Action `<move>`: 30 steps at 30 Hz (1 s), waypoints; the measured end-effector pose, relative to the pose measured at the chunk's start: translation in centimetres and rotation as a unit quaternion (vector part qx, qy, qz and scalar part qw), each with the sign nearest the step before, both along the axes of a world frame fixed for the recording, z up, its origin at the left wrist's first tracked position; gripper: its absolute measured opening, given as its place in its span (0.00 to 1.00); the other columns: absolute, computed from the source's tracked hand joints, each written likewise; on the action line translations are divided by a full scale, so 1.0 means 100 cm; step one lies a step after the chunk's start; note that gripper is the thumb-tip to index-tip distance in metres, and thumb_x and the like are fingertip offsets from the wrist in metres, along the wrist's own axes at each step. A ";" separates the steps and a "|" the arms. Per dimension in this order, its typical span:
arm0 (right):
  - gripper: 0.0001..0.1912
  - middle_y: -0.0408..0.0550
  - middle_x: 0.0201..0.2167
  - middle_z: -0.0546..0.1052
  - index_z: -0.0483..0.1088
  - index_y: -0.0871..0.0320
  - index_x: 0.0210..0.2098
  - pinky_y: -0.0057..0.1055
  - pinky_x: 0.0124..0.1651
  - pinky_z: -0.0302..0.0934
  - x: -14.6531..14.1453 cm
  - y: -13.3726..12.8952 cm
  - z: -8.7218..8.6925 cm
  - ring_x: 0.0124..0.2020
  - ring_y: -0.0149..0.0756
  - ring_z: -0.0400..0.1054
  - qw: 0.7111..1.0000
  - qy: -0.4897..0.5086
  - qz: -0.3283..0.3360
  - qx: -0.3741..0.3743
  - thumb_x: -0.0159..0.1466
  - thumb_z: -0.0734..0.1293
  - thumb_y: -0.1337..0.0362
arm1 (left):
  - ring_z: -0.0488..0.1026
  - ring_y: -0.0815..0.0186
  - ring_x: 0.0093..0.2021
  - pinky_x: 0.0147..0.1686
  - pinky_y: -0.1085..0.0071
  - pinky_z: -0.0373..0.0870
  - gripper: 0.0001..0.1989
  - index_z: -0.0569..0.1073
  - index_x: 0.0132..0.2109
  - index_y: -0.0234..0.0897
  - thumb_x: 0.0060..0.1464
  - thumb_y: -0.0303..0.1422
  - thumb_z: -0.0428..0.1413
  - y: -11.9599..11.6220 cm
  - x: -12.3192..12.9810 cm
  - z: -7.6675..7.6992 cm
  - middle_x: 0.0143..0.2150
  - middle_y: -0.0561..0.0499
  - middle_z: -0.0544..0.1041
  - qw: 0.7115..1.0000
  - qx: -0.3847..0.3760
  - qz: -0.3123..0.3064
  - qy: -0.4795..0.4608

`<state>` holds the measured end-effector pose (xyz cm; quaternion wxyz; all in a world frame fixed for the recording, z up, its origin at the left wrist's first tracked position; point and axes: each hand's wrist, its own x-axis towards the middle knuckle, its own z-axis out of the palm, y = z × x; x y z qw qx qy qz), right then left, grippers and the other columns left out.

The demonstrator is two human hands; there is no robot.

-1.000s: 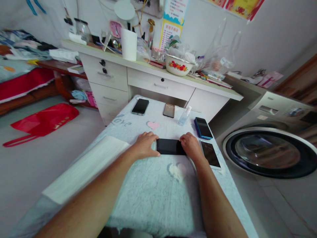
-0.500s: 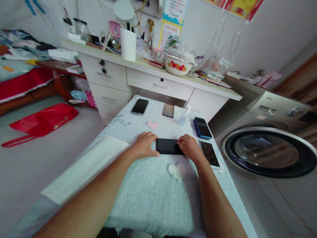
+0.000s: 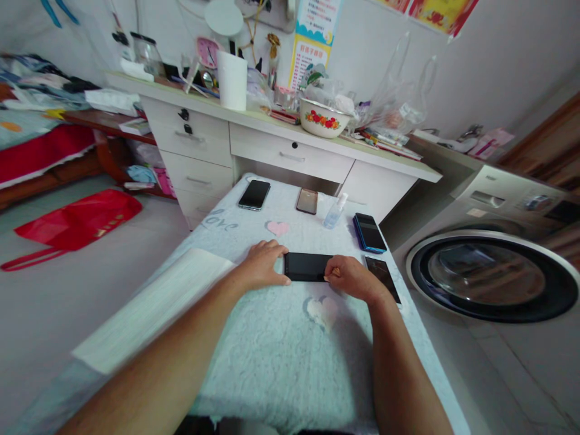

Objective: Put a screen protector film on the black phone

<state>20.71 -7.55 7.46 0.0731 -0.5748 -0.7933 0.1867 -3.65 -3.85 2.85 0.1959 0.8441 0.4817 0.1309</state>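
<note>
A black smartphone (image 3: 306, 267) lies screen up and crosswise on the cloth-covered table. My left hand (image 3: 264, 266) steadies its left end, thumb at the near corner and fingers at the far one. Curled in a pinch, my right hand (image 3: 351, 277) rests on the screen's right end; whatever its fingertips hold, if anything, is too small to make out. Just right of that hand lies a white-edged phone (image 3: 385, 280), partly covered by my wrist. Beyond it sits a dark phone with a blue edge (image 3: 370, 232).
Toward the back of the table are another phone (image 3: 254, 194), a phone case (image 3: 307, 201) and a clear spray bottle (image 3: 335, 211). A folded white cloth (image 3: 154, 308) lies under my left forearm. Behind stands a cluttered white desk (image 3: 290, 145); a washing machine (image 3: 489, 241) is at right.
My right hand has shifted slightly toward me along the phone's right end, its wrist and forearm swinging to the right. The left hand keeps its place on the phone.
</note>
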 end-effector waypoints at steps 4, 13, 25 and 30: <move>0.06 0.44 0.28 0.75 0.74 0.59 0.26 0.24 0.33 0.56 0.003 0.001 -0.002 0.29 0.30 0.66 1.000 0.016 -0.006 -0.006 0.54 0.66 0.73 | 0.65 0.56 0.49 0.47 0.64 0.61 0.31 0.69 0.51 0.41 0.38 0.45 0.62 0.000 0.000 0.000 0.47 0.48 0.70 1.000 0.000 0.001 -0.003; 0.05 0.47 0.31 0.75 0.74 0.60 0.29 0.25 0.37 0.55 0.008 0.011 -0.016 0.33 0.32 0.66 0.995 -0.013 -0.063 0.071 0.56 0.66 0.71 | 0.65 0.56 0.50 0.48 0.64 0.61 0.31 0.68 0.51 0.42 0.37 0.44 0.62 -0.001 0.000 0.002 0.47 0.49 0.70 1.000 -0.004 0.000 -0.004; 0.08 0.47 0.32 0.72 0.74 0.60 0.31 0.25 0.39 0.54 0.003 0.026 -0.037 0.34 0.31 0.65 0.977 -0.015 -0.131 0.167 0.61 0.63 0.70 | 0.65 0.55 0.50 0.47 0.64 0.60 0.31 0.69 0.51 0.42 0.38 0.45 0.62 -0.001 0.001 0.003 0.48 0.49 0.70 1.000 -0.002 0.003 0.008; 0.09 0.48 0.33 0.72 0.75 0.60 0.32 0.25 0.40 0.54 0.000 0.031 -0.040 0.35 0.32 0.65 0.977 -0.016 -0.133 0.169 0.61 0.62 0.70 | 0.64 0.56 0.50 0.47 0.64 0.60 0.31 0.69 0.51 0.42 0.38 0.45 0.62 -0.002 0.001 0.002 0.47 0.49 0.70 1.000 -0.001 0.002 0.001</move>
